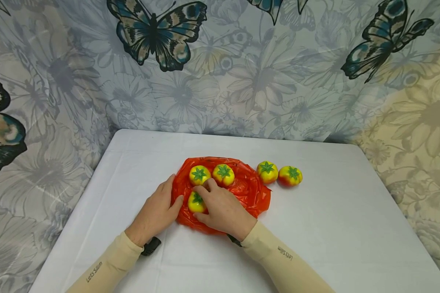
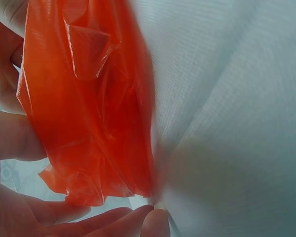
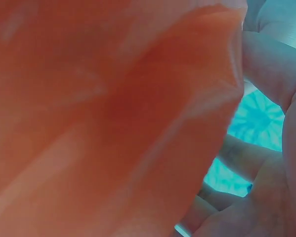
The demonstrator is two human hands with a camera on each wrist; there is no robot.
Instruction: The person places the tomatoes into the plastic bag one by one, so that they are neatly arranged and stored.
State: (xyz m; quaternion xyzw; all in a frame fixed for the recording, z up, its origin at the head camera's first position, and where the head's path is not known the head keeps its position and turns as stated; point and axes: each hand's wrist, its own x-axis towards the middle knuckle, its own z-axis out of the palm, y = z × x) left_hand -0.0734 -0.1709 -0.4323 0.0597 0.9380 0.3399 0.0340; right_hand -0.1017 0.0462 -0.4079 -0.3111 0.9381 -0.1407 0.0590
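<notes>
Crinkly orange plastic bag (image 1: 247,189) w/ round tomato (image 1: 196,202) under right hand (image 1: 223,209).

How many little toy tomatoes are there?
5 yellow-and-red toy tomatoes with green stems: two on the orange plastic bag, one under the right hand, two on the white table. More could be hidden.

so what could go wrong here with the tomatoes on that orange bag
1. The thin orange plastic bag lies crumpled under three yellow-red toy tomatoes; a tug by the left hand at its edge could roll the two loose ones off.
2. The right hand covers the near tomato, which could slip on the slick film.
3. Two more tomatoes sit unsecured on the white table.
</notes>
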